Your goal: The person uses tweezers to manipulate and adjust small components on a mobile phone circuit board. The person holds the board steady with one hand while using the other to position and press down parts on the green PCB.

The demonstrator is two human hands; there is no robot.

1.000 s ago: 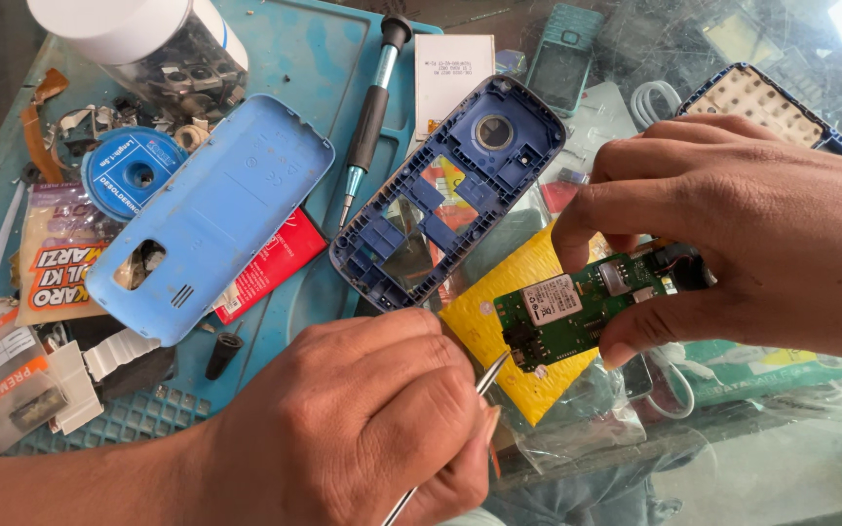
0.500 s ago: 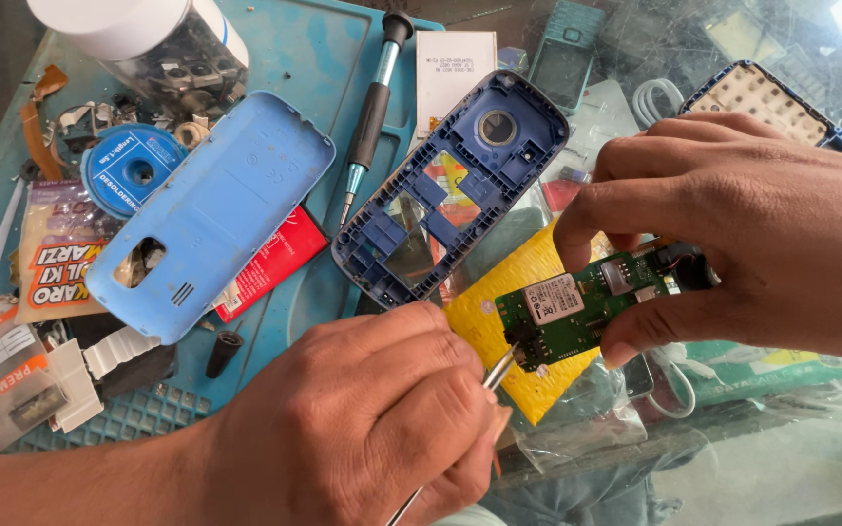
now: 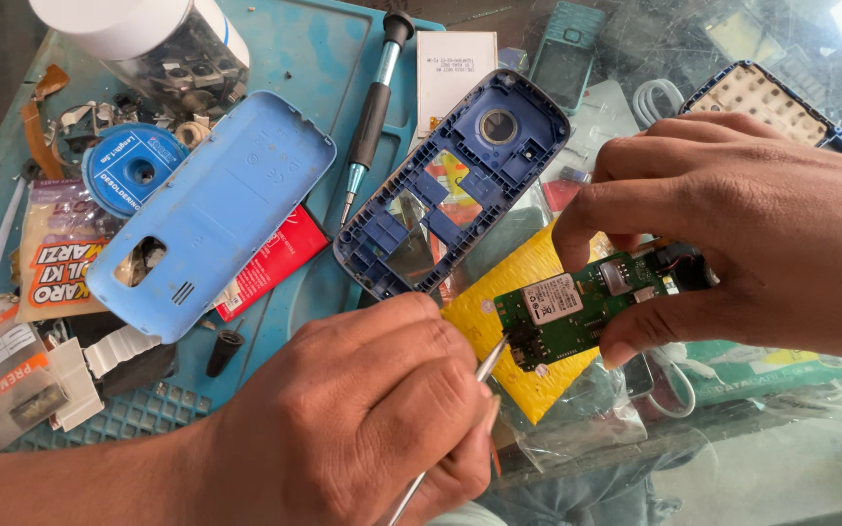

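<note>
Circuit board point(image 3: 577, 314), green, pinched between thumb and fingers of right hand point(image 3: 733, 234), held above yellow pouch point(image 3: 518, 321). Left hand point(image 3: 363, 419) closed around thin metal tool point(image 3: 490, 360), tip touching board's left end. Dark blue phone frame point(image 3: 460, 185), light blue back cover point(image 3: 216, 209), screwdriver point(image 3: 372, 107) lying on teal mat point(image 3: 314, 58).

One circuit board point(image 3: 582, 310), one screwdriver point(image 3: 372, 112), two phone shells: light-blue point(image 3: 216, 209), dark-blue point(image 3: 455, 180).
</note>
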